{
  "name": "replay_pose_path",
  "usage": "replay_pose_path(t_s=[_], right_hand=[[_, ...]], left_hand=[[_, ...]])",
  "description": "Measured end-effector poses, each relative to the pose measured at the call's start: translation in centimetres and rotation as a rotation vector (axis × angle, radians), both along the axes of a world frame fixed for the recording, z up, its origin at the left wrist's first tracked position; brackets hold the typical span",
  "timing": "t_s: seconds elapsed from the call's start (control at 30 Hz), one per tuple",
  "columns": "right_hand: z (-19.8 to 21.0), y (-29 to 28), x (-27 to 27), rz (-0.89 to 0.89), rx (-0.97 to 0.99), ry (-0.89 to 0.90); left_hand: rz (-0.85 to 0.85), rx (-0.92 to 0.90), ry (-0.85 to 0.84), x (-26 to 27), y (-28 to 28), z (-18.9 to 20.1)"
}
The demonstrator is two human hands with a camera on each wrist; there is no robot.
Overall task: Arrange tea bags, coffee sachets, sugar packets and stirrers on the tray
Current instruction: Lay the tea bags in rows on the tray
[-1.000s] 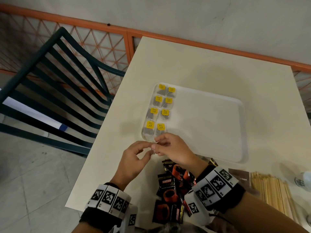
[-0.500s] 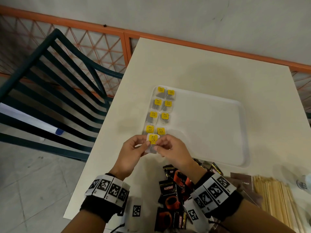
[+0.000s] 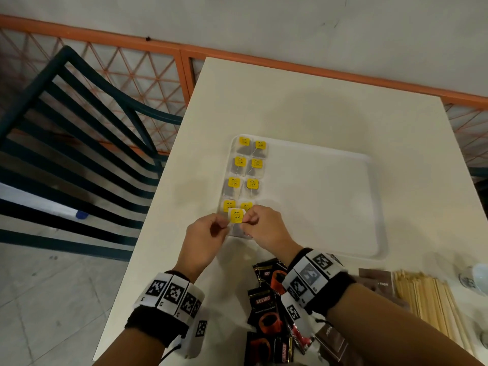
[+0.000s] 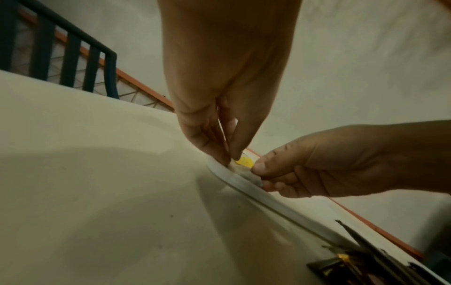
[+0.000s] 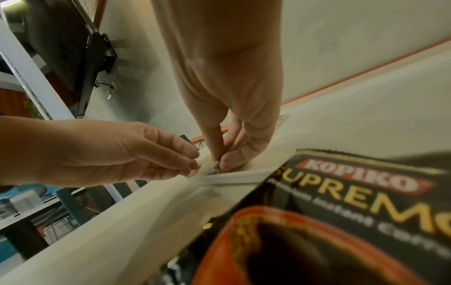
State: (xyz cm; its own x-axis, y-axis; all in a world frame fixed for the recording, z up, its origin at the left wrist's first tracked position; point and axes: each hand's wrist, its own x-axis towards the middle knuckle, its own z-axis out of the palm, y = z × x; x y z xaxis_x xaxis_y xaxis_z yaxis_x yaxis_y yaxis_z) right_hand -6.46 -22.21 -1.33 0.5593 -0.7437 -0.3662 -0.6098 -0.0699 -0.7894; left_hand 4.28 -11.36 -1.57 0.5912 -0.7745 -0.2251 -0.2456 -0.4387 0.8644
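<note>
While eight tea bags (image 3: 244, 175) lay in two columns on the white tray (image 3: 330, 207), the left hand (image 3: 204, 240) and right hand (image 3: 265, 228) pinched a yellow-tagged tea bag (image 3: 236, 217) over its near-left corner.

The bench (image 3: 317, 101) is smooth, matt cream. The tray (image 3: 330, 202) looks like matt white plastic. The tea bags (image 3: 253, 170) are thin translucent paper with glossy yellow tags. The coffee sachets (image 3: 266, 307) at the near edge are shiny black foil; the stirrers (image 3: 427, 299) are pale bare wood.
</note>
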Motion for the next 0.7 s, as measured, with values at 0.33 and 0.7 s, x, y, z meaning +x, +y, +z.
replay_pose_path(t_s=[0.33, 0.7], right_hand=[[1.9, -0.4, -2.1, 0.012, -0.107, 0.003], [4.8, 0.0, -13.9, 0.371, -0.201, 0.322]], left_hand=[[-0.214, 0.081, -0.034, -1.8, 1.1, 1.5], [-0.507, 0.44, 0.005, -7.9, 2.6, 1.5]])
